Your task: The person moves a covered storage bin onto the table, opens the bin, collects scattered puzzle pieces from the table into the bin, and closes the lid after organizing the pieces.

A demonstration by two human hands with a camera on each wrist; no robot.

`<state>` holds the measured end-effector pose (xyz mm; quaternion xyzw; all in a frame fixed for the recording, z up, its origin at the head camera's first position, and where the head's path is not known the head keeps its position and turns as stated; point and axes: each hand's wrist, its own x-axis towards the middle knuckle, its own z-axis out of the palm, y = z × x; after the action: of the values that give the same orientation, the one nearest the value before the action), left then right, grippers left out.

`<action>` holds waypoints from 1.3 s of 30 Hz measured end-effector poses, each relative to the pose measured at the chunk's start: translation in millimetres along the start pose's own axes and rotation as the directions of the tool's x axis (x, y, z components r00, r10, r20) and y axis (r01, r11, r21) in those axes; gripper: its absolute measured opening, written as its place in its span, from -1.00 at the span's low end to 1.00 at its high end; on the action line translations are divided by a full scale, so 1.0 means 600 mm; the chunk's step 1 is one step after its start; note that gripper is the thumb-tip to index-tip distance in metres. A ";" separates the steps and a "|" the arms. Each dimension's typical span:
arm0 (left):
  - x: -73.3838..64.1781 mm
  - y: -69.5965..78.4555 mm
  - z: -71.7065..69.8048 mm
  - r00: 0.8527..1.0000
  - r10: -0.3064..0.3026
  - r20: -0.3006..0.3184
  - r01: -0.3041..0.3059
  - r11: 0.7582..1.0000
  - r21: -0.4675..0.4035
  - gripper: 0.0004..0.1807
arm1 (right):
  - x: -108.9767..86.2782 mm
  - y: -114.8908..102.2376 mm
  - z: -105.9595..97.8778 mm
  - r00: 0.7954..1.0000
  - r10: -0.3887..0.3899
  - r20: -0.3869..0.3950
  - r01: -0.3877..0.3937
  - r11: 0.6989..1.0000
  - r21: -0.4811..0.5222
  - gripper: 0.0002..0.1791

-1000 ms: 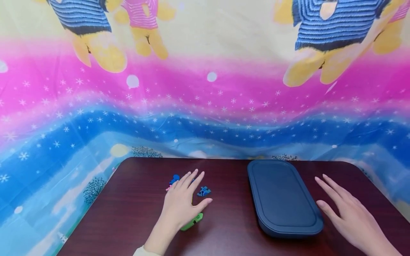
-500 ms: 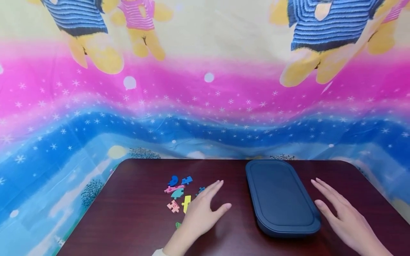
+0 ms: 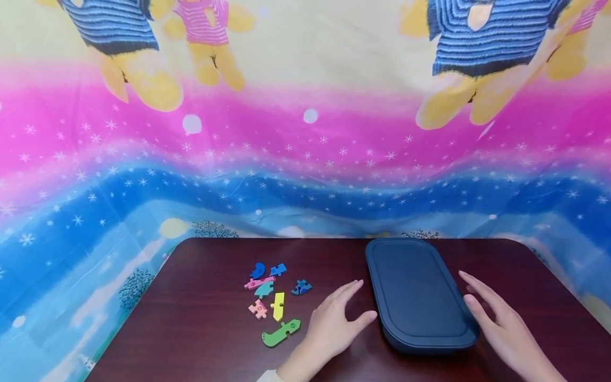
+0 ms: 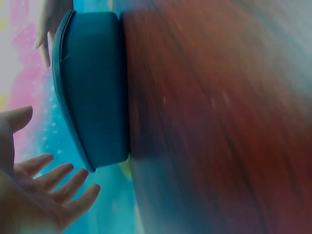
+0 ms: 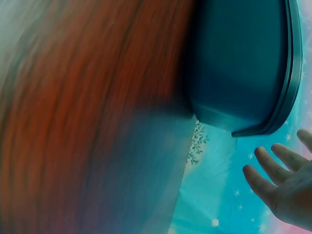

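Note:
A dark blue lidded box (image 3: 420, 292) stands on the table, its lid on. My left hand (image 3: 334, 323) hovers at the box's left side, fingers spread and slightly bent, holding nothing. On the other side my right hand (image 3: 501, 323) is close to the box's right edge, fingers extended; whether it touches cannot be told in the head view. In the left wrist view a gap shows between the left fingers (image 4: 73, 187) and the box wall (image 4: 95, 87). The right wrist view shows the right fingers (image 5: 273, 170) beside the box's lid rim (image 5: 287, 92).
Left of the left hand lie several puzzle pieces: a green one (image 3: 280, 333), a yellow one (image 3: 278, 306), a pink-orange one (image 3: 258, 309), a teal one (image 3: 264, 289) and blue ones, such as a patterned one (image 3: 302, 287). A printed cloth (image 3: 286, 159) hangs behind the dark wooden table (image 3: 181, 318).
My left hand has moved right, away from over the puzzle pieces to the box's left side, uncovering them. My right hand has shifted slightly left, closer to the box.

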<state>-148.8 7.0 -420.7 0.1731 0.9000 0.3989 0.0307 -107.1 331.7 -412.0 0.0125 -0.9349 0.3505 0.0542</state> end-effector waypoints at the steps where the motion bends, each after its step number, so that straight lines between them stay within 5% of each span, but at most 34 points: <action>1: 0.002 0.002 0.004 1.000 -0.007 0.004 0.007 1.000 -0.012 -0.31 | 0.001 -0.002 0.000 1.000 0.017 0.005 -0.017 1.000 0.008 -0.36; 8: 0.018 0.012 0.029 0.998 -0.062 0.017 0.063 0.997 -0.045 -0.26 | 0.010 -0.008 0.004 0.984 0.163 0.070 -0.169 0.982 0.090 -0.26; 17: 0.032 0.027 0.053 0.986 -0.155 0.056 0.158 0.985 -0.066 -0.13 | 0.015 0.000 0.014 0.975 0.203 0.086 -0.214 0.966 0.147 -0.17; 31: 0.035 0.036 0.060 0.985 -0.156 0.068 0.162 0.982 -0.100 -0.03 | 0.030 -0.001 0.016 0.901 0.366 0.233 -0.410 0.893 0.185 0.17; 39: 0.037 0.046 0.061 0.984 -0.151 0.094 0.163 0.977 -0.136 0.00 | 0.031 0.001 0.013 0.889 0.392 0.235 -0.440 0.874 0.205 0.15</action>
<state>-154.4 57.5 -423.4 0.1153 0.8778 0.4512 0.1121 -126.2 327.3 -416.2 -0.1503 -0.8639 0.4675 -0.1122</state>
